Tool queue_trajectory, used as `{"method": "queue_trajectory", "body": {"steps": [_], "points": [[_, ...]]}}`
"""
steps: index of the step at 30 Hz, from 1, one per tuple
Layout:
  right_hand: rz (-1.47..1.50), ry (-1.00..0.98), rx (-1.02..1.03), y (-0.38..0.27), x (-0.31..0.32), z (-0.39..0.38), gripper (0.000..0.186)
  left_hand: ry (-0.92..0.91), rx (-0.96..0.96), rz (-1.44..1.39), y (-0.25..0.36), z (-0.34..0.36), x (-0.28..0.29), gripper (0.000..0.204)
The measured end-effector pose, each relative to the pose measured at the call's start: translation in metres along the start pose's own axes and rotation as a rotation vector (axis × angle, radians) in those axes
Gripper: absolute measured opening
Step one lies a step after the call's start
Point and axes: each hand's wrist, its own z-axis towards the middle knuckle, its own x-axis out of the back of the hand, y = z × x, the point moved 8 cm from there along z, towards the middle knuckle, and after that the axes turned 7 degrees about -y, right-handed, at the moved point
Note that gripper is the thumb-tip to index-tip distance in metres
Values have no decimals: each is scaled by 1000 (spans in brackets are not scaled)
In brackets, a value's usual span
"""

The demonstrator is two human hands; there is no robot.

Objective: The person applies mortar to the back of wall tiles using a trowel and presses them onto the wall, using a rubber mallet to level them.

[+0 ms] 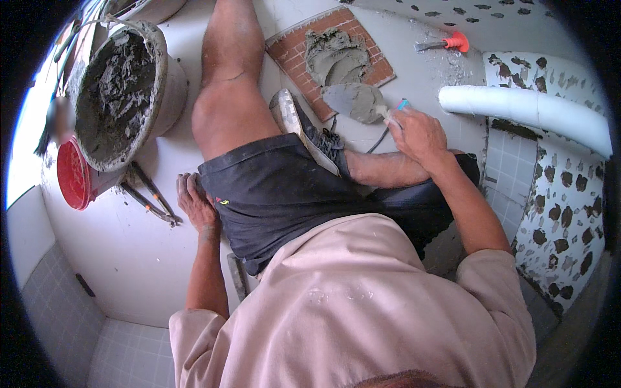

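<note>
Mortar-smeared grey metal trowel (352, 103) is held over the lower-right edge of the brick-patterned rectangular tile (289, 57); its handle, mostly hidden, is clamped in the right grip (422, 136). Left grip (196, 202) is set beside black fabric shorts (284, 184); palm hidden, closure cannot be told. Tiny red-and-yellow emblem (223, 202) can't be read. Mortar-crusted grey tub (163, 13) is cut off.

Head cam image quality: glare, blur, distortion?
Head view: glare washes out the far left edge; a blurred patch sits left of the mortar bucket; corners black; white pipe looks bowed, likely lens distortion; right hand and trowel readable.
</note>
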Motion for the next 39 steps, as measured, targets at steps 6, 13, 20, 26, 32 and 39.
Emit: {"method": "queue_trajectory", "body": {"steps": [6, 13, 20, 26, 32, 39], "points": [[0, 14, -215, 37, 9, 25, 32, -5, 16, -2, -9, 0, -6, 53], [273, -81, -365, 86, -21, 24, 34, -9, 22, 21, -3, -1, -3, 55], [1195, -200, -458, 12, -34, 51, 35, -16, 22, 21, -4, -1, -1, 57], [762, -283, -336, -28, 2, 113, 32, -25, 3, 31, -2, 2, -4, 56], [-149, 80, 20, -9, 46, 134, 26, -21, 2, 34, -2, 0, -1, 55], [587, -470, -301, 3, 2, 84, 28, -12, -7, 50, -7, -2, -4, 53]]}}
